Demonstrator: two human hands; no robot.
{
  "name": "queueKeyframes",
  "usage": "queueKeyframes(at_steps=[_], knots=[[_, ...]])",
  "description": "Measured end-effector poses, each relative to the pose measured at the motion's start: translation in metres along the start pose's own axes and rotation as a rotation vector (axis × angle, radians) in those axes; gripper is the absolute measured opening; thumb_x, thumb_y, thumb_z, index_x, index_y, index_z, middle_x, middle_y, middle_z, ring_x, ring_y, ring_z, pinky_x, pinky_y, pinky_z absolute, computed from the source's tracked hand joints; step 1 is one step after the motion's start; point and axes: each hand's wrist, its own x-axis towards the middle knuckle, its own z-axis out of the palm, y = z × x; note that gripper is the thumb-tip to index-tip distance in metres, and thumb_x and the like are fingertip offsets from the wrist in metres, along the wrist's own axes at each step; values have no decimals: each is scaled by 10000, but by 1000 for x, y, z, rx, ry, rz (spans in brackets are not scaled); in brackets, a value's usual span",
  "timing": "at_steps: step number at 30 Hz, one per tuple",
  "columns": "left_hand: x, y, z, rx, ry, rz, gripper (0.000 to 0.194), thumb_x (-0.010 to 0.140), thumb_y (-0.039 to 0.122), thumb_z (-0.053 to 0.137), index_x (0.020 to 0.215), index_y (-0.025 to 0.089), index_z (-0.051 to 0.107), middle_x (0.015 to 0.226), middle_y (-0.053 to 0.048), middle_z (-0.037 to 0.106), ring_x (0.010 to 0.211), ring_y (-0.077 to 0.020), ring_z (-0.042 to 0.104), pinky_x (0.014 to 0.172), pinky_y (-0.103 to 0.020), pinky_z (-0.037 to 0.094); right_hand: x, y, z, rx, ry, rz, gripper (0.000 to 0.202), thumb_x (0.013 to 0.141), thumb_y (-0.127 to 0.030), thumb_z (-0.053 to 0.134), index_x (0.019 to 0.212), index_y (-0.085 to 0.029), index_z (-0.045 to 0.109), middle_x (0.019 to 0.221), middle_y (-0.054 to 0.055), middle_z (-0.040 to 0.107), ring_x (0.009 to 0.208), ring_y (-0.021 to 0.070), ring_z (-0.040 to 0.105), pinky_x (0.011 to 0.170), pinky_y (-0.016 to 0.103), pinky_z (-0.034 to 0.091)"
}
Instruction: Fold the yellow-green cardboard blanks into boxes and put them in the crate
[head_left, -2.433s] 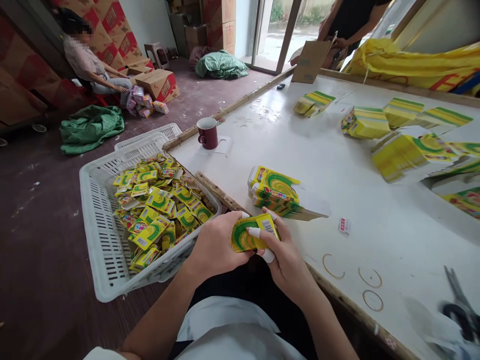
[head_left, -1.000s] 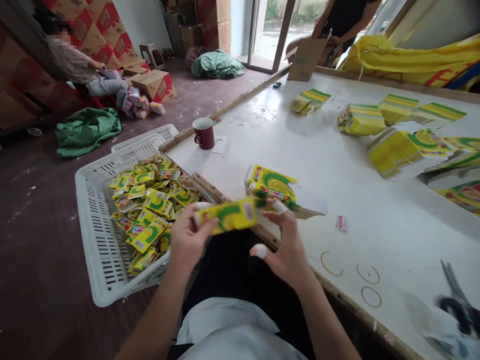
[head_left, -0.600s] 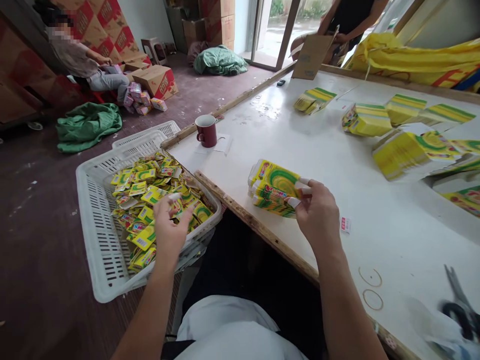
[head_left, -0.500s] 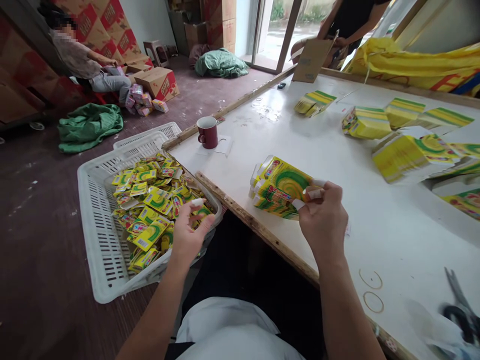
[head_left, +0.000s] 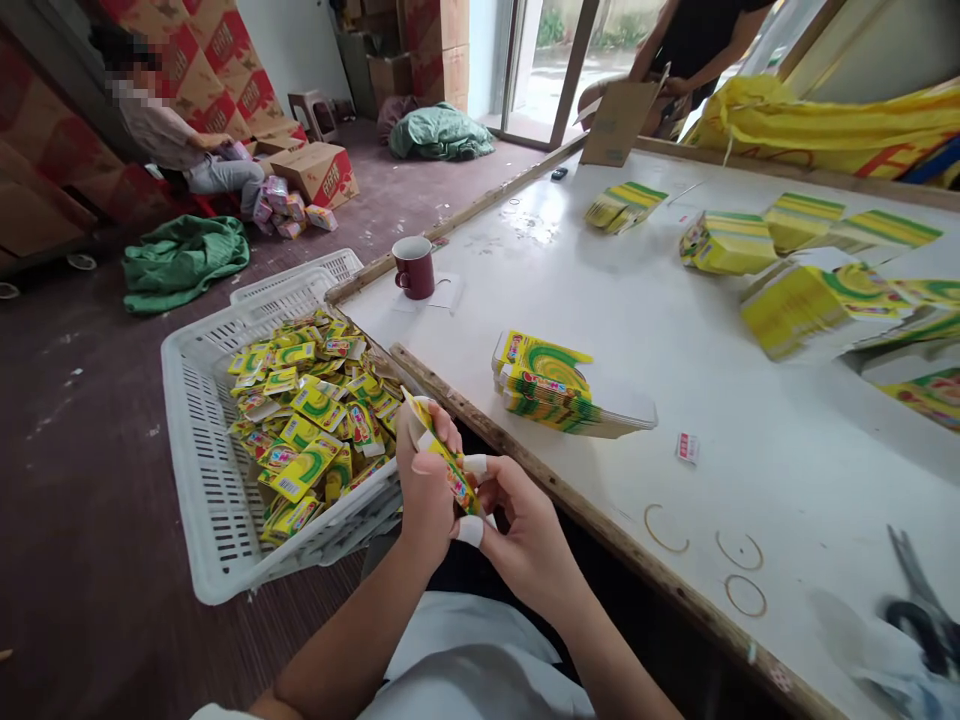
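A yellow and green printed carton (head_left: 455,477) is held between both hands in front of my body, near the table's wooden edge. My left hand (head_left: 429,490) grips its upper left end, thumb across the printed face. The fingers of my right hand (head_left: 517,525), with white wraps on their tips, pinch its lower right end. On the white table (head_left: 585,500) beyond lies a fanned stack of flat cartons (head_left: 551,385). To the left, a white basket (head_left: 184,450) holds a heap of similar small cartons (head_left: 315,400).
A maroon mug (head_left: 415,270) stands near the table's left edge. More carton stacks (head_left: 802,300) lie at the right, and scissors (head_left: 919,590) at the lower right. One person (head_left: 165,130) sits at the back left; another (head_left: 697,50) is behind the table.
My right hand has moved left from the stack with a carton. My left hand has come away from over the basket and now grips that carton too.
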Motion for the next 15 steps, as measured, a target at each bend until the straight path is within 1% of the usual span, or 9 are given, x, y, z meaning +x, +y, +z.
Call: queueKeyframes(at_steps=[2,4,5,7,8,10,12,13,15], knots=[[-2,-3,-5,51,-62,-37,734,497,843,707,918,256,579,772,26,532,638,-132,478,594,-253,456,5,2,-10,19,48,-8,304,773,-371,768,1011,-230,640,818,-3,606,657,130,519,606,269,479],[-4,-6,-9,85,-137,-65,704,513,749,789,982,259,601,786,23,595,655,-141,537,621,-257,483,9,2,-19,104,67,2,284,770,-370,774,989,-238,650,825,0,643,677,141,567,626,275,504],[-5,-7,-10,100,-158,-80,633,546,676,826,967,254,614,782,24,620,661,-141,561,635,-254,493,10,3,-23,148,64,11,272,765,-369,780,972,-241,656,825,0,659,697,148,590,645,279,517],[-6,-9,-11,134,-144,-111,431,658,545,828,900,240,643,774,24,662,684,-140,602,666,-245,509,12,4,-28,208,47,46,240,751,-376,792,907,-241,670,800,-5,673,724,159,614,671,287,534],[-6,-9,-12,157,-124,-118,348,714,505,801,878,234,657,776,22,678,701,-143,619,683,-245,515,13,5,-30,227,40,68,223,746,-383,794,866,-239,674,776,-10,670,719,162,615,670,291,537],[-7,-10,-12,206,-111,-117,281,801,490,725,882,225,682,798,10,704,745,-159,648,725,-260,526,14,10,-30,228,38,91,186,753,-384,781,798,-235,680,743,-13,656,699,164,606,661,301,539],[-11,-11,-12,242,-147,-119,316,835,511,680,962,222,690,887,-18,726,856,-192,676,815,-294,536,14,15,-28,156,71,53,117,779,-342,746,766,-235,701,747,-5,643,705,170,603,666,313,536],[-13,-11,-10,256,-175,-112,388,794,528,719,1030,224,678,982,-38,727,949,-216,676,882,-317,529,14,16,-26,96,103,9,76,795,-310,720,771,-238,718,758,2,636,709,172,602,661,313,532],[-18,-11,-7,292,-198,-69,657,614,523,860,1153,229,627,1191,-79,670,1138,-267,620,1012,-361,482,13,18,-22,-61,184,-78,98,829,-252,649,818,-246,746,771,13,612,703,171,593,628,302,515]])
